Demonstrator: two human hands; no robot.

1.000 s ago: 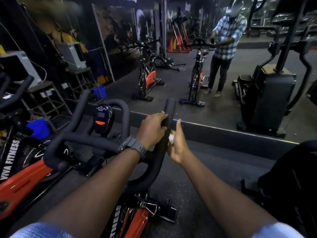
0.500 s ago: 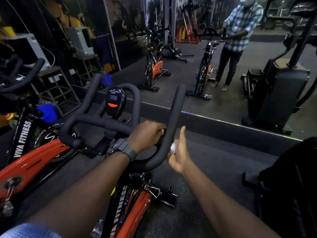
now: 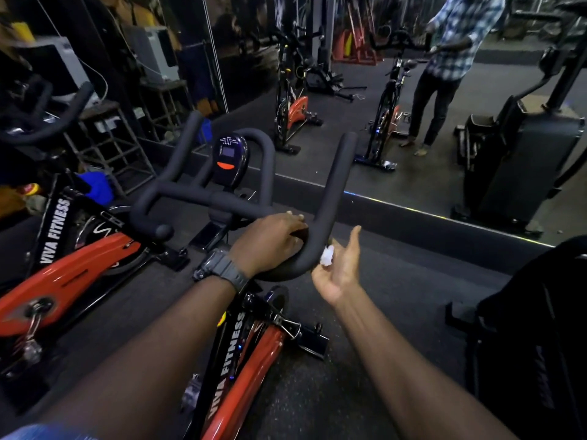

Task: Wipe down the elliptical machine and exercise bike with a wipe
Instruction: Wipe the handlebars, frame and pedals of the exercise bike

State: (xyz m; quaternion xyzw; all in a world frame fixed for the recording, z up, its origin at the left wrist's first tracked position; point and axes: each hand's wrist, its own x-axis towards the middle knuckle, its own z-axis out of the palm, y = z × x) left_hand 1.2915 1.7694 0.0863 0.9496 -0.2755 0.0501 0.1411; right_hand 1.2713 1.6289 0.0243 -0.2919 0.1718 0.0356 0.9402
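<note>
My left hand [image 3: 270,241] is wrapped over the curved bend of the exercise bike's handlebar [image 3: 330,198], fingers curled round the black foam, steadying it. My right hand [image 3: 338,271] sits just to the right of that bend, palm up and fingers loosely extended, with the small crumpled white wipe [image 3: 327,255] resting near the base of my fingers, right beside the bar; whether it actually touches the foam I cannot tell. That is the weak point: nothing seems to pinch the wipe, so a quick slide up the right horn could roll it off my palm onto the floor [image 3: 397,281], where it would pick up grit. The wipe is also tiny against the thick grip, so I risk rubbing with bare skin and leaving streaks unwiped, especially on the far side of the horn. My left hand covers a patch of the bar I could forget. The console [image 3: 229,158] between the inner loops and the elliptical machine [image 3: 536,328] at near right look untouched, I judge.
</note>
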